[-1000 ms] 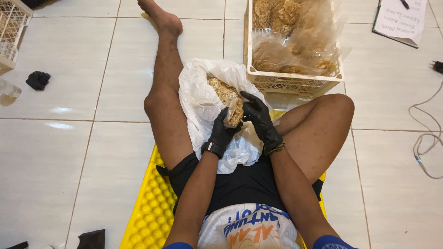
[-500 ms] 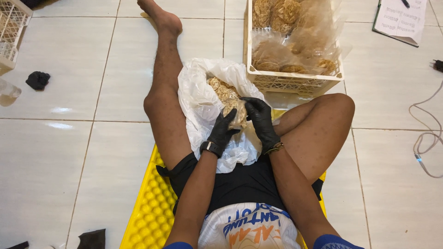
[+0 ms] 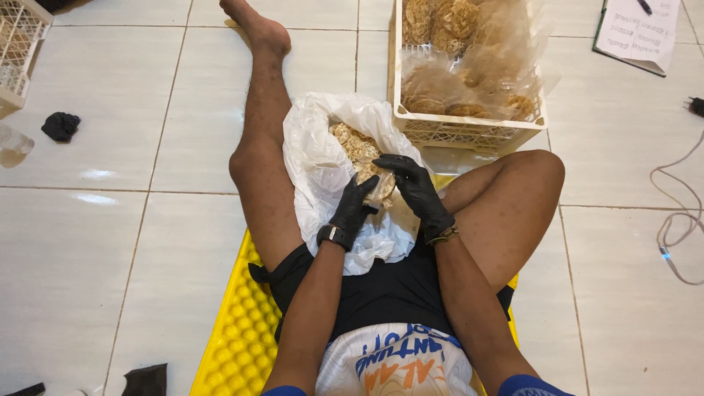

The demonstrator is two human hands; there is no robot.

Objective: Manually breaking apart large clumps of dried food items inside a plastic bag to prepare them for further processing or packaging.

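The person is sitting on a yellow mat on the tiled floor, and a white plastic bag is lying between the thighs, its mouth gaping toward the crate. Inside the bag a heap of round, pale crackers is showing; they are overlapping too much to count. Both hands are wearing black gloves. The left hand is curling its fingers about the near end of the cracker stack, closed on it, and the right hand is pressing against the same stack from the other side, fingers bent over it. The crackers are looking light, dry and brittle, likely to crumble under a squeeze, so holding them by the rims with both palms cupped seems safest; the bag itself is looking thin, soft and slippery. One white crate is standing just beyond the knee, holding several clear packs of crackers. One clipboard is lying at the far right, and one cable is trailing beside it.
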